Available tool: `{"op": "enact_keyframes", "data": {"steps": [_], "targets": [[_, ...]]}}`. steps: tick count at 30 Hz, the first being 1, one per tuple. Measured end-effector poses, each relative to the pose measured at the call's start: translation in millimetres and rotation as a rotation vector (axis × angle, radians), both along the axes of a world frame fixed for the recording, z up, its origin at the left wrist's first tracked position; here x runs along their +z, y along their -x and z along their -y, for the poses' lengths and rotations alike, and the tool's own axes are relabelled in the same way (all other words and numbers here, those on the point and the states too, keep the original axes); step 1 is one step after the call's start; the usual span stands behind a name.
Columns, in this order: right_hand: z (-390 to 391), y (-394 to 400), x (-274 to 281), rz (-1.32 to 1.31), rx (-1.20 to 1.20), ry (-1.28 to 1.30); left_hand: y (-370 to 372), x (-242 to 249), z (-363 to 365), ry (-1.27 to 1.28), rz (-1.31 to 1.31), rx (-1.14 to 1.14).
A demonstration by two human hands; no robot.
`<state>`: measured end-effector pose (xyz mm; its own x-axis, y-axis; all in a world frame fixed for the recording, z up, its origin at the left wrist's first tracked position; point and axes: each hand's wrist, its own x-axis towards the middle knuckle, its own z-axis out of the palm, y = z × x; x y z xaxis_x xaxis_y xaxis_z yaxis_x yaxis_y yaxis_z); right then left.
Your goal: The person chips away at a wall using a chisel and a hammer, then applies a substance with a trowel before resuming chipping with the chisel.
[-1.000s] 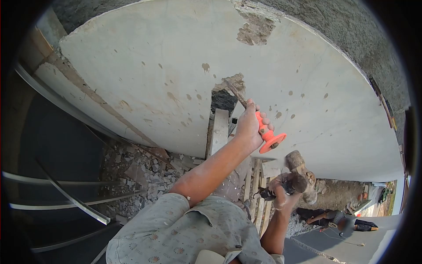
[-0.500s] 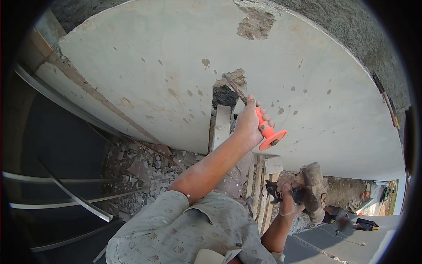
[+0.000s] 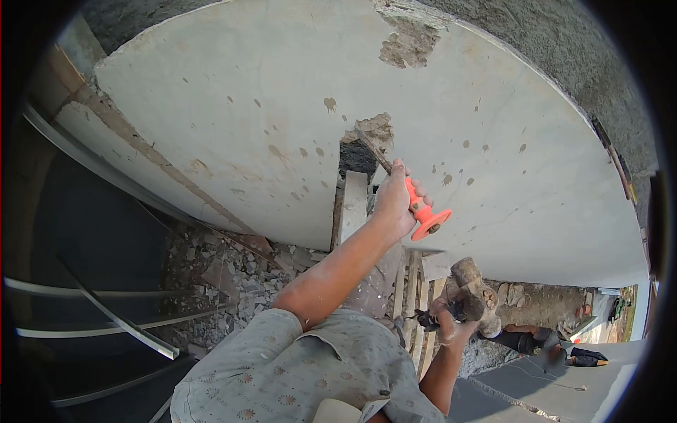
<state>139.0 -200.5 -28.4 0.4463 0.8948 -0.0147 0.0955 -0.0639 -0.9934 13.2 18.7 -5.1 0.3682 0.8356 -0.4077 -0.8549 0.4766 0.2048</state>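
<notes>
My left hand [image 3: 395, 201] grips a chisel with an orange handle and hand guard [image 3: 423, 211]. Its steel blade [image 3: 370, 149] points up-left into a broken hole [image 3: 361, 149] in the plastered wall [image 3: 233, 120]. My right hand [image 3: 448, 319] is shut on the handle of a club hammer whose worn head [image 3: 474, 290] hangs below and to the right of the chisel's guard, apart from it.
Rubble and broken pieces [image 3: 226, 275] lie at the wall's foot. A wooden ladder or plank frame [image 3: 412, 296] rises below the hole. Metal bars [image 3: 120, 321] cross the dark left side. Another person [image 3: 536, 343] lies or crouches on the ground at lower right.
The hammer dropped down and right half a second ago, and has now come back up-left toward the chisel's guard. My left hand and the chisel have stayed in the hole.
</notes>
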Motion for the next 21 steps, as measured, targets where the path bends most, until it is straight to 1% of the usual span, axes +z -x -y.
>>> {"op": "enact_keyframes", "data": {"steps": [3, 4, 7, 11, 14, 17, 18, 19, 21], "targets": [[-1, 12, 20, -0.104, -0.050, -0.220, 12, 3, 3, -0.006, -0.022, -0.029], [-4, 14, 26, -0.097, -0.036, -0.295, 15, 2, 4, -0.010, -0.006, -0.042], [-11, 18, 38, -0.114, 0.027, -0.415, 23, 1, 5, -0.026, 0.025, -0.070], [-17, 19, 44, -0.033, 0.073, -0.476, 28, 4, 5, -0.046, 0.030, -0.098], [-18, 20, 45, -0.031, 0.080, -0.499, 27, 6, 4, -0.031, 0.025, -0.091], [-15, 16, 53, 0.092, 0.076, -0.574, 25, 9, 3, -0.022, 0.017, -0.070], [-20, 18, 68, 0.097, 0.205, -0.694, 24, 12, 3, -0.020, 0.014, -0.061], [-20, 14, 71, 0.164, 0.242, -0.744, 24, 16, 2, 0.006, 0.025, -0.059], [-26, 22, 86, 0.182, 0.203, -0.931, 23, 29, -1, 0.055, 0.047, -0.049]]}}
